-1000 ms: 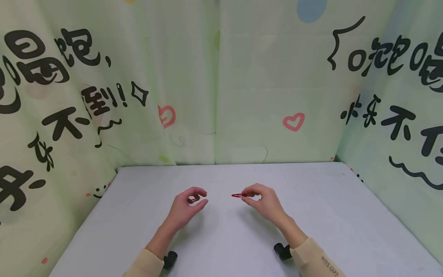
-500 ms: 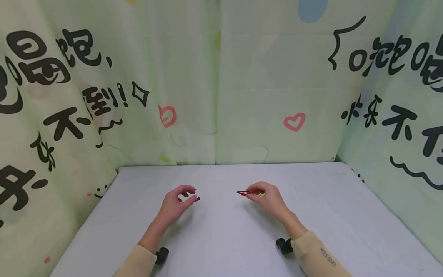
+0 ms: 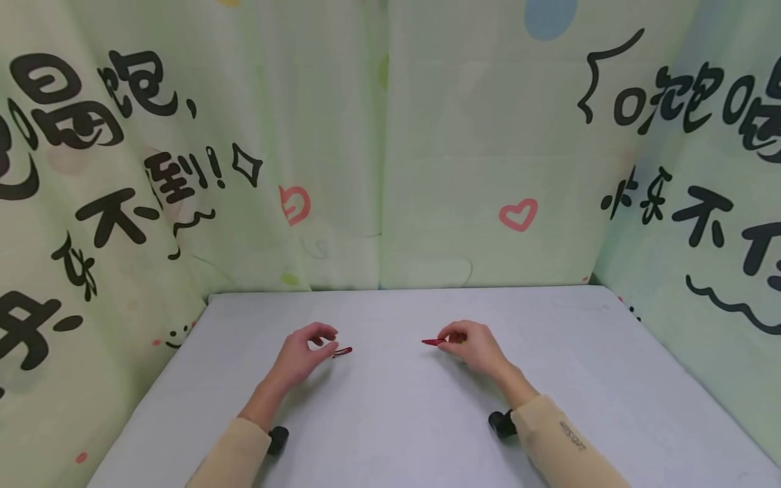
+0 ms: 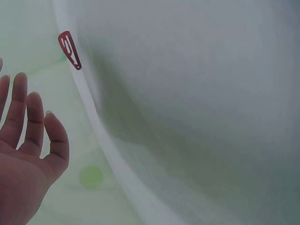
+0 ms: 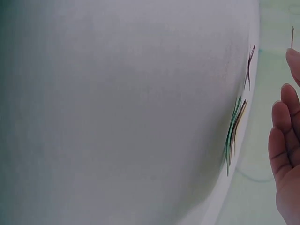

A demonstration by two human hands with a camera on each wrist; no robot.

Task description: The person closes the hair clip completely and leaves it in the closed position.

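Note:
A red snap hair clip [image 3: 430, 341] sticks out from the fingertips of my right hand [image 3: 472, 347], which pinches it above the table. Edge-on, the same clip [image 5: 292, 37] is a thin line in the right wrist view. A second red hair clip [image 3: 344, 352] lies on the table beside the thumb of my left hand [image 3: 302, 354]. That hand's fingers are loosely bent and hold nothing. The left wrist view shows this clip [image 4: 70, 50] whole, apart from the fingers. Several more clips, green [image 5: 232, 133] and dark [image 5: 250, 68], lie near my right hand, mostly hidden in the head view.
A white-covered table [image 3: 390, 420] spreads under both hands. Its far edge meets a pale green curtain [image 3: 439, 135] printed with hearts and black characters, which also hangs along both sides. A black wrist camera [image 3: 278, 440] sits under the left sleeve, another [image 3: 502, 425] under the right.
My left hand has drawn back to the left, leaving the table clip in plain view. My right hand has shifted slightly right with its clip, which is now turned differently.

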